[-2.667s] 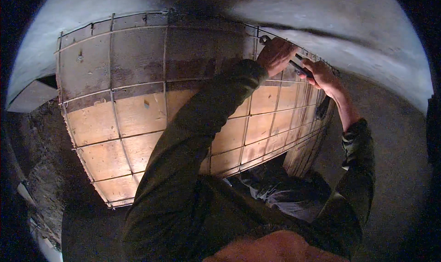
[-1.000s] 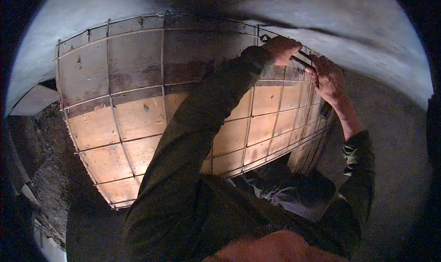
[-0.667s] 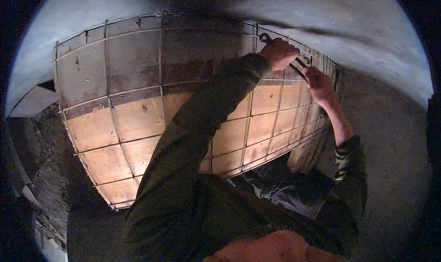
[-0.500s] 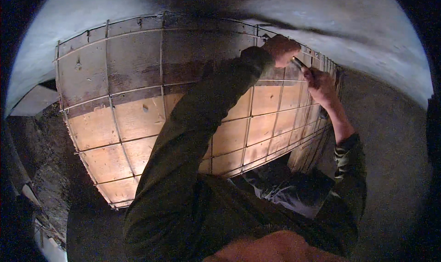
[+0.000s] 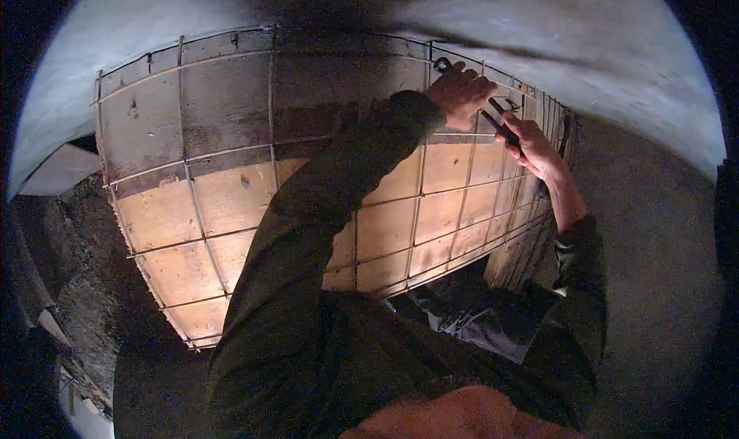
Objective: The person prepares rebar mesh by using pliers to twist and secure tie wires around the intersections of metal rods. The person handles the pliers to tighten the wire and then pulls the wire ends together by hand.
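Note:
A grid of thin metal rods (image 5: 269, 92) stands in front of a board (image 5: 431, 208), dark above and pale wood below. My left hand (image 5: 462, 96) is raised to the upper right part of the grid, its fingers curled. A small dark ring-shaped thing (image 5: 441, 65) shows beside its knuckles; what the fingers hold is hidden. Close to its right, my right hand (image 5: 536, 148) grips a dark plier-like tool (image 5: 504, 129). The tool's two arms are spread apart and point up toward my left hand. I cannot make out its jaws.
Pale, uneven sheeting (image 5: 616, 69) hangs over the top and right of the grid. A dark grey surface (image 5: 647, 231) lies to the right. Rubble-like rough ground (image 5: 85, 316) and scraps are at the left. My legs (image 5: 477, 323) are below the grid's lower edge.
The tool in my right hand has opened into two visible arms, and that hand has shifted slightly down and right. My left hand has moved slightly left and down, still curled.

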`<action>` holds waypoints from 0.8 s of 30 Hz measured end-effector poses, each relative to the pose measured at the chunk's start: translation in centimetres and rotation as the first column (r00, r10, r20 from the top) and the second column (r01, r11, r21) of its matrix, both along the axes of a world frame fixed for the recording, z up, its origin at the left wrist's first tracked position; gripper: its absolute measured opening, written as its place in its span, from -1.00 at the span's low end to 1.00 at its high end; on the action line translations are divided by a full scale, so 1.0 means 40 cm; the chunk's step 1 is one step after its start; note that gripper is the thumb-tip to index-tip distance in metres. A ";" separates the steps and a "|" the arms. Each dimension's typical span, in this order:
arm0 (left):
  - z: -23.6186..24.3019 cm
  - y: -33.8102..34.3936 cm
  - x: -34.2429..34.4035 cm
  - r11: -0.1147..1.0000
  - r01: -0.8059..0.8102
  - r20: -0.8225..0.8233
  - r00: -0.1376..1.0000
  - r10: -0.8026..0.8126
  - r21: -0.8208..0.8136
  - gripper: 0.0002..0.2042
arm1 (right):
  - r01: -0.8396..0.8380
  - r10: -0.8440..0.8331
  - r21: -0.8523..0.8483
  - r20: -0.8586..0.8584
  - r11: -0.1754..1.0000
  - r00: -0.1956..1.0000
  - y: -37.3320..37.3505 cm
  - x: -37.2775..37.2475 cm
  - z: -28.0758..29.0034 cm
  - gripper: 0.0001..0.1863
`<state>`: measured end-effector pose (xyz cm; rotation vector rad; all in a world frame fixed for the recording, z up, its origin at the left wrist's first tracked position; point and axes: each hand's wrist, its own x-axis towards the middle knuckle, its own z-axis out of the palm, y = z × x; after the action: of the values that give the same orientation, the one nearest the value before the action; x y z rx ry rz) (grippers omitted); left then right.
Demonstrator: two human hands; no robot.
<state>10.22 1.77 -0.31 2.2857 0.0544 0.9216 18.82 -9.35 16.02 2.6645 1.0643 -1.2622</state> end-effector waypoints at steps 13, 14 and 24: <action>-0.023 -0.015 0.047 0.998 -0.049 0.139 0.989 0.054 -0.042 -0.68 | -0.256 0.239 0.096 0.163 0.962 0.957 -0.035 0.075 -0.021 -0.63; -0.039 -0.017 0.044 0.995 0.011 0.085 0.996 -0.003 -0.102 -0.68 | 0.382 -0.391 -0.097 -0.104 0.919 0.915 -0.016 0.050 -0.013 -0.63; -0.015 -0.006 -0.004 0.999 0.039 0.158 0.987 -0.040 0.004 -0.55 | 0.274 -0.278 -0.050 -0.195 0.960 0.940 -0.041 0.034 -0.022 -0.47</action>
<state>10.07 1.53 -0.93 2.1982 -0.0599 1.0790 20.17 -11.00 15.13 2.7925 0.6986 -1.6090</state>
